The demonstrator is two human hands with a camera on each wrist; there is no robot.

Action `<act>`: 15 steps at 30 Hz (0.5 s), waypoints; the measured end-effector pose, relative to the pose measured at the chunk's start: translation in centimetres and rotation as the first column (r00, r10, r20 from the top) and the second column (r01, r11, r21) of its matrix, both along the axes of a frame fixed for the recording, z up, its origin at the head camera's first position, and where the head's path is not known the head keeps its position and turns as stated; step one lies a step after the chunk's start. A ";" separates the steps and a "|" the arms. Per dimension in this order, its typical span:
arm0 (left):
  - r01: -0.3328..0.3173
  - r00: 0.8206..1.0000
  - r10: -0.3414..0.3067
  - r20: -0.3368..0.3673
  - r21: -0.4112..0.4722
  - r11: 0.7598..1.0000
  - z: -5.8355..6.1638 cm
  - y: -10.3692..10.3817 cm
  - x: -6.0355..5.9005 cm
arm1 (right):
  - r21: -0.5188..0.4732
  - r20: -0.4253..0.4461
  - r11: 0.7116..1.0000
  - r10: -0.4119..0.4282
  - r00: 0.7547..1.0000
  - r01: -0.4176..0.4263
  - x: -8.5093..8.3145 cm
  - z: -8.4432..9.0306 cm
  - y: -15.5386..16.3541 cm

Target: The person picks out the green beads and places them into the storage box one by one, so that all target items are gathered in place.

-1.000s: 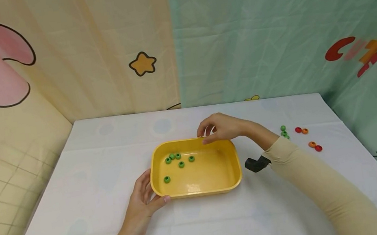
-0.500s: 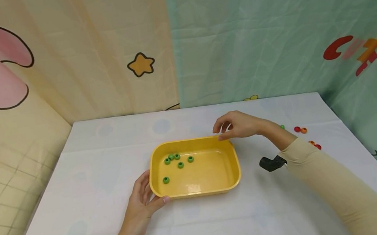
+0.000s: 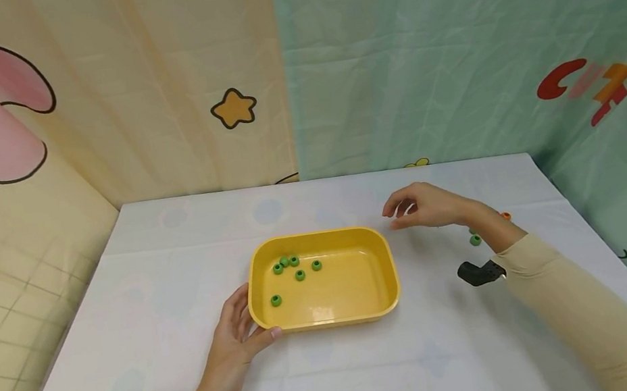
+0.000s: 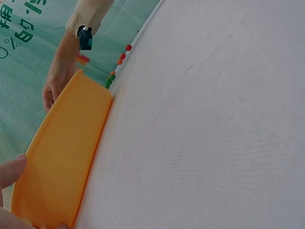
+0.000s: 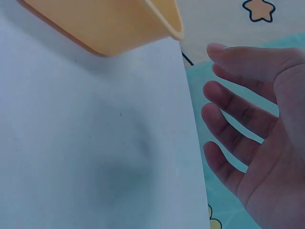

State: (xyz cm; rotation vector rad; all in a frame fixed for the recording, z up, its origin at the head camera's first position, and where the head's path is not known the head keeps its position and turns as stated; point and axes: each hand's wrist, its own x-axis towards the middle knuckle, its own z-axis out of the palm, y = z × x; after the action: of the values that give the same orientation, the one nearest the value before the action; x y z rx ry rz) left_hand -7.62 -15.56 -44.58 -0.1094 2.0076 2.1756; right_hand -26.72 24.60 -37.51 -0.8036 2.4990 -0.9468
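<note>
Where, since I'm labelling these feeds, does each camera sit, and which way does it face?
Head: worn on the head, facing forward and down at the yellow tray; left hand and right hand show.
Left wrist: on that wrist, looking along the tray's side toward the green backdrop; part of the left hand shows, the right hand beyond.
Right wrist: on that wrist, facing the white tabletop and a tray corner; part of the right hand shows.
Shared: head and right wrist both show the printed star.

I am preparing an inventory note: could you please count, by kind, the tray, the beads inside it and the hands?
Yellow tray: 1
Green beads inside it: 6
Hands (left hand, right hand): 2
Total: 9
</note>
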 end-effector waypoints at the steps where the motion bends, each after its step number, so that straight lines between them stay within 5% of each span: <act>1: -0.001 1.000 0.001 0.002 -0.002 1.000 0.0 0.0 0.0 | 0.000 -0.001 1.000 -0.010 1.000 0.010 0.0 -0.1 0.4; 15: -0.002 1.000 0.002 0.002 -0.003 1.000 0.1 0.1 0.1 | 0.006 0.040 0.985 -0.174 0.984 0.173 0.3 -0.9 6.1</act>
State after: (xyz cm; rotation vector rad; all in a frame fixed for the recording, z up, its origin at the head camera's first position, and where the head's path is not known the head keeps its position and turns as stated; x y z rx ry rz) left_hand -7.55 -15.46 -44.46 -0.1132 2.0107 2.1726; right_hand -26.47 30.70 -38.41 -0.5666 2.5670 -1.0051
